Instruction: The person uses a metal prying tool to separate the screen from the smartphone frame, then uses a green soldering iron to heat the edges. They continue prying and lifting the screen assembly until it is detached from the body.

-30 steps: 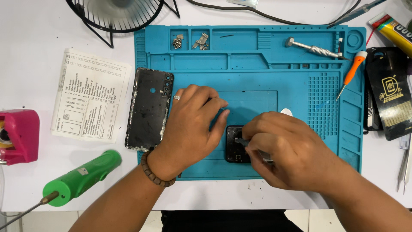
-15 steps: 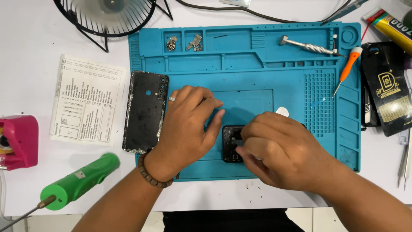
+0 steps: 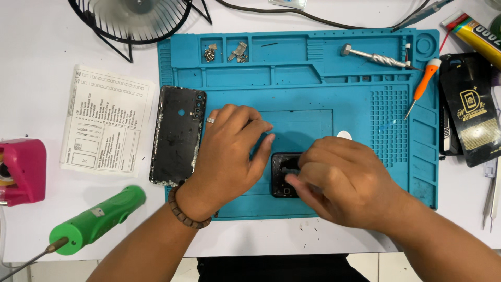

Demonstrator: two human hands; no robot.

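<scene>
A dark phone (image 3: 282, 180) lies on the blue work mat (image 3: 365, 104), mostly covered by both hands. My left hand (image 3: 229, 151) rests flat over its left part, pressing it down, with a ring on one finger and a bead bracelet at the wrist. My right hand (image 3: 339, 185) is curled over the phone's right side, thumb and fingertips bunched together on its dark surface. Whatever sits between those fingertips is hidden. A black phone back cover (image 3: 177, 136) lies just left of my left hand, half on the mat's edge.
Small screws and metal parts (image 3: 225, 52) sit in the mat's top trays. Around them are a metal tool (image 3: 376, 56), an orange screwdriver (image 3: 424, 86), a printed sheet (image 3: 104, 120), a green tool (image 3: 96, 219), a pink object (image 3: 21, 171), a fan (image 3: 133, 18), black packaging (image 3: 469, 107) and a glue tube (image 3: 477, 34).
Both hands stay on the phone. My right hand's fingers have shifted slightly on it, and the head view has drifted a little.
</scene>
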